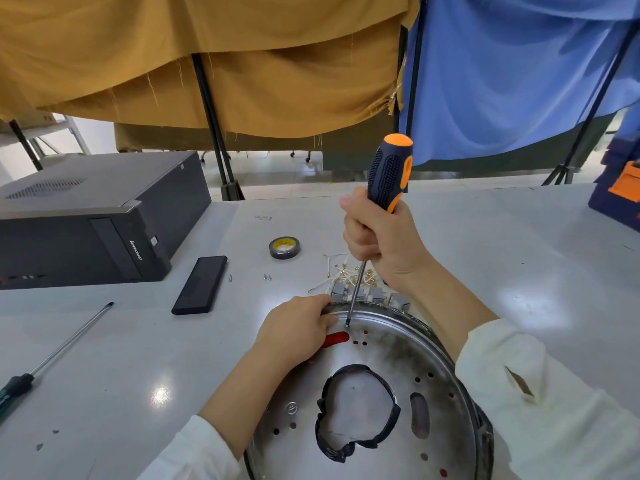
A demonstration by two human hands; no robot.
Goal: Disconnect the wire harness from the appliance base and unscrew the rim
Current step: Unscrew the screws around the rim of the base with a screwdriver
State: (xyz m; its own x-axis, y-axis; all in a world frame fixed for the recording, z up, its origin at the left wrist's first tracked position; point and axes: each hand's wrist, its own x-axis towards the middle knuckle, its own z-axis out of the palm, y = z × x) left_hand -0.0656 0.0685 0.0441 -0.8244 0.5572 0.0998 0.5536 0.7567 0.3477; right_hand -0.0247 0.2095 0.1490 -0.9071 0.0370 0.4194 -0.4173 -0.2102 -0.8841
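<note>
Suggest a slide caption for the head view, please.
Right hand drives screwdriver into appliance base rim; left hand steadies it.

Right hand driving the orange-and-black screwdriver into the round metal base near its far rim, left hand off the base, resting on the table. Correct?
Not quite. In the head view the left hand is on the round metal appliance base, gripping its far rim beside the tip. The rest holds: the right hand grips the orange-and-black screwdriver, tip near the far rim.
</note>
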